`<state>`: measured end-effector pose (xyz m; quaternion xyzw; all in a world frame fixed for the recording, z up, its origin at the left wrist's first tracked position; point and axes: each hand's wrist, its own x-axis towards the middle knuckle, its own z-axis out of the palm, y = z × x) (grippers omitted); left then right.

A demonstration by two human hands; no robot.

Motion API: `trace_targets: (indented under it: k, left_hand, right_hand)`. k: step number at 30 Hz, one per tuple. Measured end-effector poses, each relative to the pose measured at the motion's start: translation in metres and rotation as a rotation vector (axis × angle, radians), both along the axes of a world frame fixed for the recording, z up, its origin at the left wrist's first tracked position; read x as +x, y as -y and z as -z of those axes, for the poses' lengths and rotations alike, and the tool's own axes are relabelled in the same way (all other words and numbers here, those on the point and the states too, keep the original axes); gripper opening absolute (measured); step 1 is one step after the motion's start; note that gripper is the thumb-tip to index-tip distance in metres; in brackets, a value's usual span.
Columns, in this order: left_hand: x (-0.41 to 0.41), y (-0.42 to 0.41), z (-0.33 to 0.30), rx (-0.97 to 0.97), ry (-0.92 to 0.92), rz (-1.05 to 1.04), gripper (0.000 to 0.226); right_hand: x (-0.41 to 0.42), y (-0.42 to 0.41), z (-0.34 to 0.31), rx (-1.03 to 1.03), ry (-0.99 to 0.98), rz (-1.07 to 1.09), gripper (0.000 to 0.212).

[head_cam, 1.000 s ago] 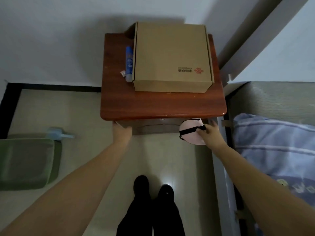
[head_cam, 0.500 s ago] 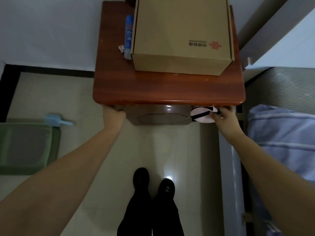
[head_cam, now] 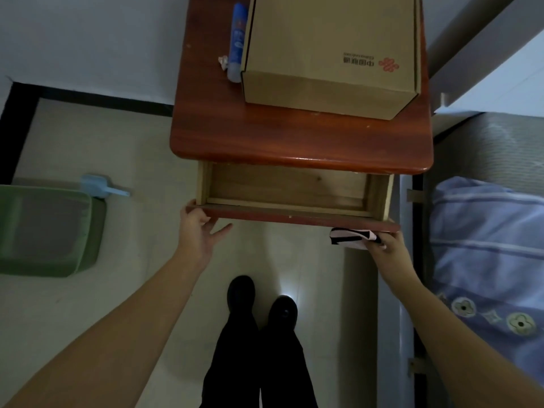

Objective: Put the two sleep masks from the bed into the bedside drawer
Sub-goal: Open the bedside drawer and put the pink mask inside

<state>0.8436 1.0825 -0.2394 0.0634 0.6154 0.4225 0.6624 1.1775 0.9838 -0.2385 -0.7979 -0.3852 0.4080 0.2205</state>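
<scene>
The bedside drawer (head_cam: 297,215) stands pulled out from under the red-brown nightstand top (head_cam: 294,142), and its wooden inside shows nothing in it. My left hand (head_cam: 196,228) grips the left end of the drawer front, with one finger stretched out below it. My right hand (head_cam: 387,245) is at the right end of the drawer front and holds a pink sleep mask with a black strap (head_cam: 350,237), pressed just under the front's edge. I see only this one mask.
A cardboard box (head_cam: 329,51) and a blue tube (head_cam: 237,39) sit on the nightstand. The bed with blue bedding (head_cam: 485,245) lies to the right. A green bin (head_cam: 44,231) and a blue scoop (head_cam: 100,187) are on the floor at left. My feet (head_cam: 262,301) stand below the drawer.
The drawer has slid out from shut to open, pulled by both hands. My right hand kept the mask and moved back with the drawer front.
</scene>
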Motion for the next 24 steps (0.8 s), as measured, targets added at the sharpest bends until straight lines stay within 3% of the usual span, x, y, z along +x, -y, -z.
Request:
trace_targets:
  k: [1,3,4,7,8,10,12,13,15,17,18,22,24]
  left_hand:
    - [0.000,0.000,0.001,-0.011,0.109,-0.086,0.060]
    - [0.003,-0.001,0.002,-0.004,0.168,-0.162,0.043]
    - [0.005,-0.002,0.002,-0.017,0.140,-0.163,0.037]
    - [0.011,-0.010,0.004,-0.079,0.039,-0.142,0.049]
    - [0.013,-0.011,0.002,-0.110,-0.056,-0.117,0.053]
    - [0.016,-0.005,-0.011,-0.101,-0.478,0.027,0.060]
    - [0.024,0.008,-0.032,0.163,-0.905,0.210,0.061]
    - [0.032,0.015,-0.043,0.322,-0.951,0.306,0.058]
    - [0.054,0.019,-0.065,0.404,-0.677,0.540,0.052]
    - [0.073,0.008,-0.077,0.246,-0.358,0.729,0.048]
    - [0.077,-0.002,-0.079,0.187,-0.291,0.775,0.042]
    - [0.069,-0.047,-0.065,0.041,-0.271,0.703,0.026]
    - [0.064,-0.062,-0.051,0.036,-0.421,0.773,0.026]
  right_hand:
    - [-0.001,0.001,0.003,0.004,0.010,0.007,0.036]
    - [-0.003,0.003,0.007,0.008,0.038,0.030,0.039]
    - [-0.004,0.004,0.009,0.012,0.048,0.040,0.039]
    - [-0.008,0.001,0.005,-0.069,0.064,0.031,0.031]
    - [-0.010,0.000,-0.001,-0.148,0.059,0.009,0.028]
    - [-0.016,-0.003,-0.022,-0.308,-0.020,-0.017,0.027]
    - [-0.025,-0.008,-0.050,-0.337,-0.221,0.035,0.024]
    - [-0.032,-0.013,-0.064,-0.311,-0.364,0.092,0.019]
    - [-0.049,-0.031,-0.082,-0.282,-0.594,0.199,0.013]
    - [-0.070,-0.058,-0.087,-0.296,-0.647,0.251,0.014]
    - [-0.080,-0.073,-0.083,-0.301,-0.630,0.266,0.014]
    - [-0.114,-0.121,-0.053,-0.317,-0.620,0.339,0.034]
    - [-0.122,-0.136,-0.038,-0.331,-0.610,0.314,0.037]
